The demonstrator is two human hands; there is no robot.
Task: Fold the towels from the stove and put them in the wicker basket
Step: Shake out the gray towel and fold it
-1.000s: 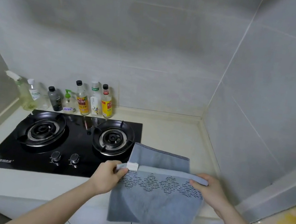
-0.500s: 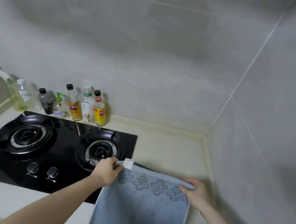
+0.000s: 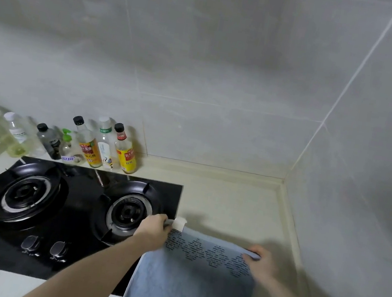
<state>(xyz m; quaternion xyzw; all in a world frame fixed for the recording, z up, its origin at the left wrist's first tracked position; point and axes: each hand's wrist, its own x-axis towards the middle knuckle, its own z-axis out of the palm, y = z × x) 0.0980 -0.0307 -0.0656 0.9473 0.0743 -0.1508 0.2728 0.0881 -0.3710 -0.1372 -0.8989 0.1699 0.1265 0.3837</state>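
A blue-grey towel (image 3: 191, 286) with a band of dark diamond patterns and a white tag lies stretched over the counter to the right of the black gas stove (image 3: 58, 216). My left hand (image 3: 153, 231) pinches its far left corner beside the tag, over the stove's right edge. My right hand (image 3: 260, 262) grips the far right corner. The towel's near end runs out of the frame at the bottom. No wicker basket is in view.
A row of several bottles (image 3: 92, 147) stands against the back wall behind the stove. The cream counter (image 3: 232, 205) reaches to the tiled corner on the right. Two knobs (image 3: 45, 247) sit at the stove's front.
The folded-over flap is gone and the towel now shows as one layer. Both hands have carried its top edge farther onto the counter, and the view has shifted right and closer.
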